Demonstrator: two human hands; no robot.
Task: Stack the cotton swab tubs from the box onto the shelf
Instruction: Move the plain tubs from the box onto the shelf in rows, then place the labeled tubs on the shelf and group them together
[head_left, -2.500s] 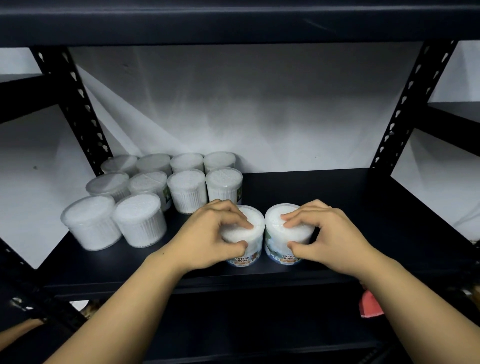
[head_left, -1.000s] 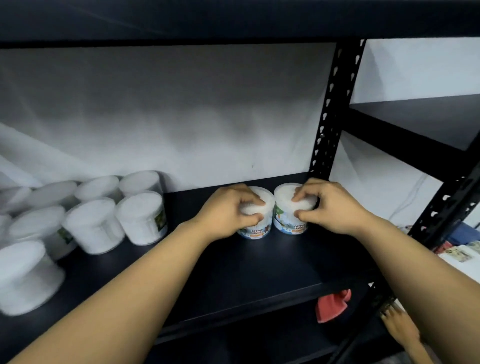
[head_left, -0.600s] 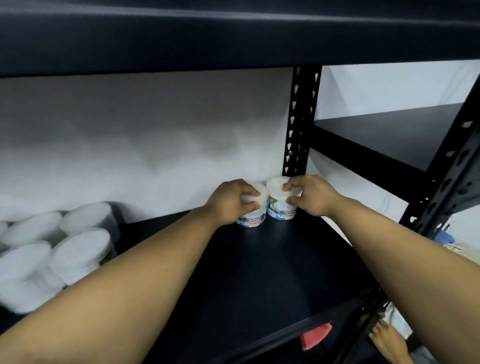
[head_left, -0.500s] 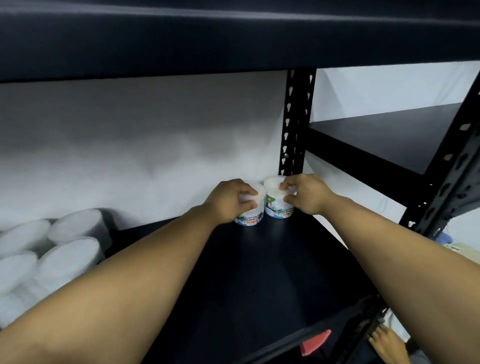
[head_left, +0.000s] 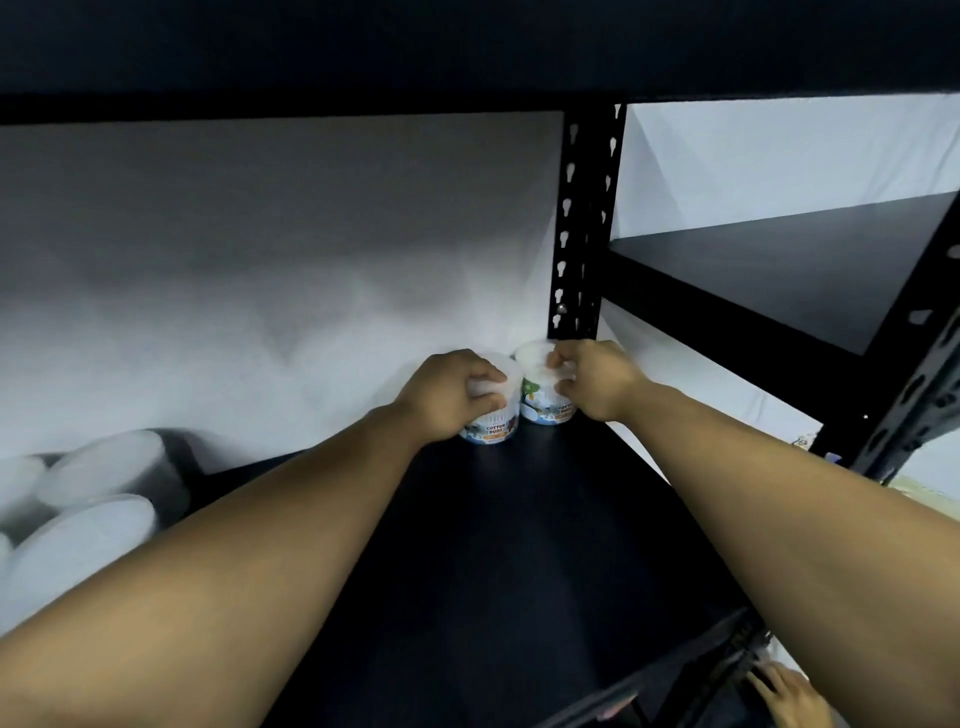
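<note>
White tubs sit upright, touching, in the shelf (head_left: 519, 545) rear-right corner: your left hand (head_left: 449, 395) clasps the left tub (head_left: 493, 421), your right hand (head_left: 597, 379) the right tub (head_left: 543, 395); both can only withdraw toward you.

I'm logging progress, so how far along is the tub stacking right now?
Done: a cluster of tubs stands at the shelf's left. In hand: the left hand and right hand each grip a labelled tub in the back right corner. What remains is unclear; the box is out of view.
</note>
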